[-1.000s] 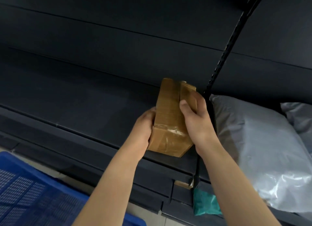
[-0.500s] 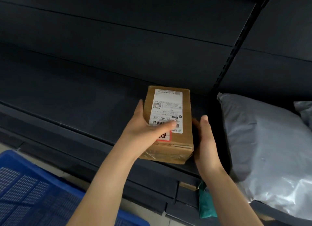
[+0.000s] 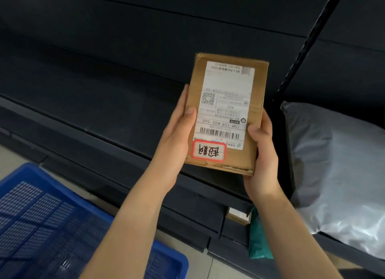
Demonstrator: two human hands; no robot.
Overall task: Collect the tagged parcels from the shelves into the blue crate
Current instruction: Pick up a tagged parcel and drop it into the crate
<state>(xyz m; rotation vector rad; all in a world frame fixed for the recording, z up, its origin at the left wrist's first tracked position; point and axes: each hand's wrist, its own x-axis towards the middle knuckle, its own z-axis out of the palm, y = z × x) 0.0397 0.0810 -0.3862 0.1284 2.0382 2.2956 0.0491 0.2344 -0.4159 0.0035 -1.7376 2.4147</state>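
Observation:
A brown cardboard parcel (image 3: 256,104) is held up in front of the dark shelf, label side facing me. It carries a white shipping label and, near its lower edge, a red-bordered tag (image 3: 209,151) with handwriting. My left hand (image 3: 177,137) grips the parcel's left side, thumb on its face. My right hand (image 3: 263,154) holds the lower right corner, thumb on the label's edge. The blue crate (image 3: 41,226), with a perforated floor, stands on the ground at the lower left.
A dark shelf (image 3: 93,95) stretches across the left and middle. A grey plastic mailer bag (image 3: 337,174) lies on the shelf to the right, past a black slotted upright (image 3: 302,45). A teal packet (image 3: 259,243) and a small box (image 3: 237,215) sit on a lower shelf.
The parcel has been turned from edge-on to label side up, then lifted off the shelf and tilted toward me, which shows the red-bordered tag. Both hands moved to its sides.

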